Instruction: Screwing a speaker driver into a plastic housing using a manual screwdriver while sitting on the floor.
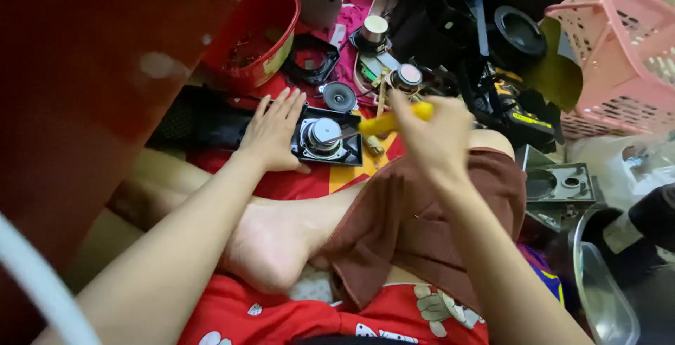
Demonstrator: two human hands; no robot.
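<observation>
A black speaker driver [328, 138] with a round silver magnet lies face down on the floor in front of my crossed legs. My left hand [273, 132] rests flat on its left edge, fingers spread, pressing it down. My right hand [432, 134] grips a screwdriver with a yellow handle [388, 121]; its metal shaft points left and its tip touches the driver near the magnet.
A red bowl [254, 34] stands at the back left, a pink slotted basket [619, 50] at the back right. Several loose speaker parts and magnets [373, 32] lie behind the driver. A grey plastic panel [560, 183] and a clear container [603, 296] sit to my right.
</observation>
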